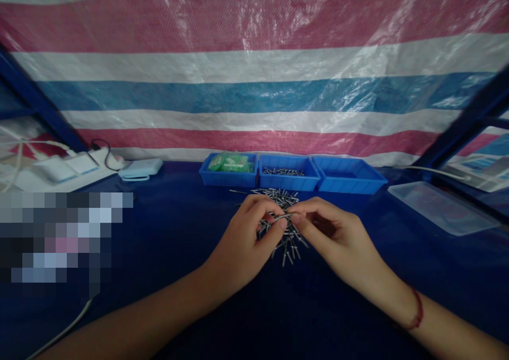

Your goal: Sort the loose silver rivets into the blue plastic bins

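A pile of thin silvery rivets point(292, 243) lies on the dark blue table. Over it, my left hand point(252, 230) and my right hand point(338, 233) meet fingertip to fingertip. One rivet point(283, 216) spans the gap between them, pinched by thumb and fingers on both sides. Part of the pile is hidden beneath the hands. Behind stand three blue bins side by side: the left bin point(228, 178) holds green packets point(230, 162), the middle bin point(288, 182) holds more rivets point(282, 172), and the right bin point(352, 184) shows nothing inside.
A clear plastic lid point(441, 209) lies at the right. At the left are a light blue case point(141, 169), a white power strip point(79, 174) with plugs and cables, and a pixelated area. A striped sheet point(254, 95) hangs behind the table.
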Action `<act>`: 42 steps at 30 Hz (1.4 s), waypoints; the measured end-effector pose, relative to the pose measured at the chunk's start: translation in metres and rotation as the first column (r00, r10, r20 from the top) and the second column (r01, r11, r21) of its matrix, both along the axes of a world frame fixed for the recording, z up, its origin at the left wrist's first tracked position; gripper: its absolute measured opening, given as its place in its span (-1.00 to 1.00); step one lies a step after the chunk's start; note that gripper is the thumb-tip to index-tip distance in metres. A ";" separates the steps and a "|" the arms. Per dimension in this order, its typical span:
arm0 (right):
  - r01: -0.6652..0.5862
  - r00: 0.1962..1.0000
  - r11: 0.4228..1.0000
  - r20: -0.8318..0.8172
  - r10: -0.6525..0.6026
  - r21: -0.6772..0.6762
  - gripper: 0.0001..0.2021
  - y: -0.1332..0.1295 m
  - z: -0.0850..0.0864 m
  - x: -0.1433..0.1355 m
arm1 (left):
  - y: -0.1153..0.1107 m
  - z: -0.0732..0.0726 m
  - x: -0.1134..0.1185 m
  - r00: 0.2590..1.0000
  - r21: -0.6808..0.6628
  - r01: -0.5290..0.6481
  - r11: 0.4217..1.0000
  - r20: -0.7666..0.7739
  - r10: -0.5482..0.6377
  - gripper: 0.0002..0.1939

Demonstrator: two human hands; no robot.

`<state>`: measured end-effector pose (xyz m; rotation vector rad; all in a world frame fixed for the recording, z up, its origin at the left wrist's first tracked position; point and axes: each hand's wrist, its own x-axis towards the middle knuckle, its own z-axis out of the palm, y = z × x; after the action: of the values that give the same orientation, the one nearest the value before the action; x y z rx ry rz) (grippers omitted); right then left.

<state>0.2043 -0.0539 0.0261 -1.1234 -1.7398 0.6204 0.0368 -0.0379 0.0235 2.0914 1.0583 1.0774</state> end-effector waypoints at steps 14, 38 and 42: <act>-0.160 0.966 0.972 0.229 0.119 0.173 -0.87 -0.003 0.002 0.000 | -0.001 0.003 -0.005 0.999 0.150 0.001 0.989 0.031 -0.005 -0.97; 0.338 0.703 0.817 0.452 -0.549 0.467 -0.77 0.100 0.022 0.027 | 0.008 -0.002 -0.016 0.969 0.334 0.078 0.939 -0.249 0.008 -0.88; 0.327 0.700 0.835 0.480 -0.529 0.443 -0.71 0.109 0.018 0.020 | 0.028 0.009 -0.033 0.940 0.432 0.043 0.901 -0.324 0.111 -0.70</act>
<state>0.2239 0.0550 0.0443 -1.5171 -1.8768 -0.3613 0.0036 -0.0094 0.0325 2.7059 1.0899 1.0647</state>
